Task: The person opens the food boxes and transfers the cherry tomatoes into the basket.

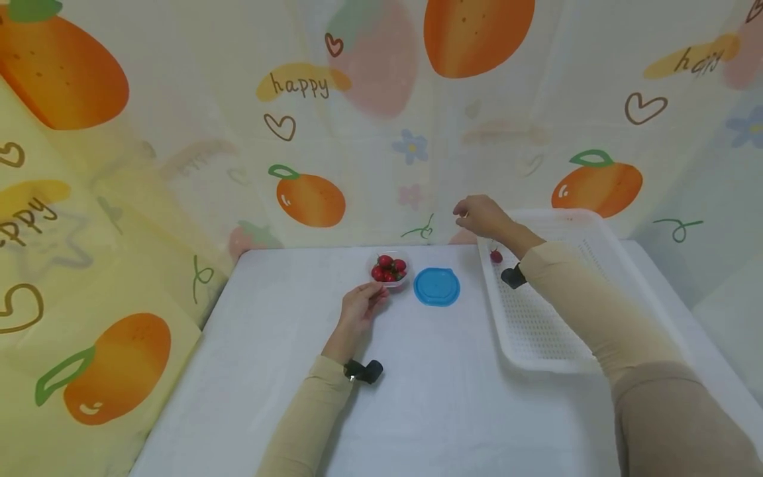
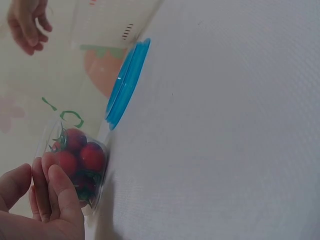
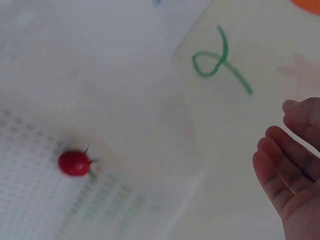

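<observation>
A small clear plastic box (image 2: 96, 197) of red cherry tomatoes (image 1: 389, 267) with green stems stands near the table's back edge. My left hand (image 1: 361, 305) is at the front of that box, its loosely bent fingers overlapping the near side in the left wrist view. A gap shows between thumb and fingers there. Above the back left corner of a white perforated basket (image 1: 497, 324), my right hand (image 1: 485, 217) is raised with relaxed fingers, holding nothing. One cherry tomato (image 3: 75, 163) lies inside the basket near its left wall, below the right hand.
A round blue lid (image 1: 437, 287) lies flat on the white-covered table (image 1: 417, 397), between the box and the basket. Behind the table hangs a fruit-patterned curtain (image 1: 369, 165), and another part of it runs along the left side.
</observation>
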Tool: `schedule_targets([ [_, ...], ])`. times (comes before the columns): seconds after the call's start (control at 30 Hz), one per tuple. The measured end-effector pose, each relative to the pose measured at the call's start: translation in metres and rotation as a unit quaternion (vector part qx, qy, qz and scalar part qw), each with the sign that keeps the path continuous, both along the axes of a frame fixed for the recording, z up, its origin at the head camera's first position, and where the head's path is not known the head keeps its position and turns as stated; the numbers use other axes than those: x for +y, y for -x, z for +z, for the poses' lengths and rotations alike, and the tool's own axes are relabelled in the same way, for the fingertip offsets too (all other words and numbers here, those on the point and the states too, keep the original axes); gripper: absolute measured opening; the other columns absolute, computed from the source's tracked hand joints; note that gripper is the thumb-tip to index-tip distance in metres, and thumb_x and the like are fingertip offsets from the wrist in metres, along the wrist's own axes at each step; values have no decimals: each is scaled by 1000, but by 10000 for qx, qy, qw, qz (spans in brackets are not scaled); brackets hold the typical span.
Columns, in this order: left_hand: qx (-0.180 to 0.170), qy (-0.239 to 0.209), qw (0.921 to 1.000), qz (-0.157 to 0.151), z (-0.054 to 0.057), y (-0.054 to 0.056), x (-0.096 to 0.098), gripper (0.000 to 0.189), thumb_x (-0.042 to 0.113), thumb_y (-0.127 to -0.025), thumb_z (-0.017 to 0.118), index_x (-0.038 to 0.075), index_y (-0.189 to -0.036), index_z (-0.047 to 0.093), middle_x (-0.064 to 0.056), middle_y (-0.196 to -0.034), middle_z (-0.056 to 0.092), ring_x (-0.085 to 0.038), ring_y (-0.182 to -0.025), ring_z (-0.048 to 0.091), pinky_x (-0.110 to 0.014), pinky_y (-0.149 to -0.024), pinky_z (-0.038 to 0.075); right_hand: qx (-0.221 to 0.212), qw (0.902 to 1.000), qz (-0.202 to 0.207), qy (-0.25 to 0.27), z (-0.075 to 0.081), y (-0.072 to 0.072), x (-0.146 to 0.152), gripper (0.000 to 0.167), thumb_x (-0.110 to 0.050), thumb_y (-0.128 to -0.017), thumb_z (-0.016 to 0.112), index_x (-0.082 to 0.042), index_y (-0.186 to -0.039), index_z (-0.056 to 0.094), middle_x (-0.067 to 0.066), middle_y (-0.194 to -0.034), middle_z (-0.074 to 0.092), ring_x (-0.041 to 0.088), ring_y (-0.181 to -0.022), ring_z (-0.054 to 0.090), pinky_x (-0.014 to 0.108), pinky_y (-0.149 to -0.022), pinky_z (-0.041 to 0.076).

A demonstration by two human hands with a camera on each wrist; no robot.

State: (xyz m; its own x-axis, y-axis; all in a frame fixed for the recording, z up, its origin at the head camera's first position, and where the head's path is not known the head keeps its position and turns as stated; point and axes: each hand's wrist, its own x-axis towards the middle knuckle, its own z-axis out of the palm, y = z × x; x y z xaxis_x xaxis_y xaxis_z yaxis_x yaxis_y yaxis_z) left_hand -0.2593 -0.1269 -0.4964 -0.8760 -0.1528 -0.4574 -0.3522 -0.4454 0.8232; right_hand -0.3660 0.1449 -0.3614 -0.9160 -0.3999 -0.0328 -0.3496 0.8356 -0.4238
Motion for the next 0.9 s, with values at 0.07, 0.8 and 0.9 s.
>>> schedule_targets([
  [0.07, -19, 29, 10000, 5, 0, 0, 0, 19, 8, -93, 64, 2, -110, 61, -3, -85, 70, -12, -80, 69, -23, -80, 59, -63, 9998, 197, -12, 1, -2, -13, 35, -10, -95, 58, 4, -127, 59, 23, -120, 62, 37, -112, 58, 47, -100, 50],
  [0.8, -101, 68, 9999, -64, 1, 0, 0, 21, 10, -93, 64, 1, -112, 61, -4, -88, 71, -13, -81, 69, -26, -83, 59, -587, 9915, 1129, -278, -35, -18, -100, 33, -16, -95, 61, -4, -126, 62, 17, -125, 63, 30, -116, 60, 38, -99, 53],
  [0.9, -115, 74, 9999, -52, 1, 1, -1, 22, 11, -93, 65, 2, -112, 62, -5, -89, 71, -13, -81, 70, -26, -84, 59, -599, 9900, 1224, -359, -43, -18, -106, 34, -14, -95, 61, -2, -126, 62, 18, -125, 63, 31, -117, 59, 40, -100, 52],
])
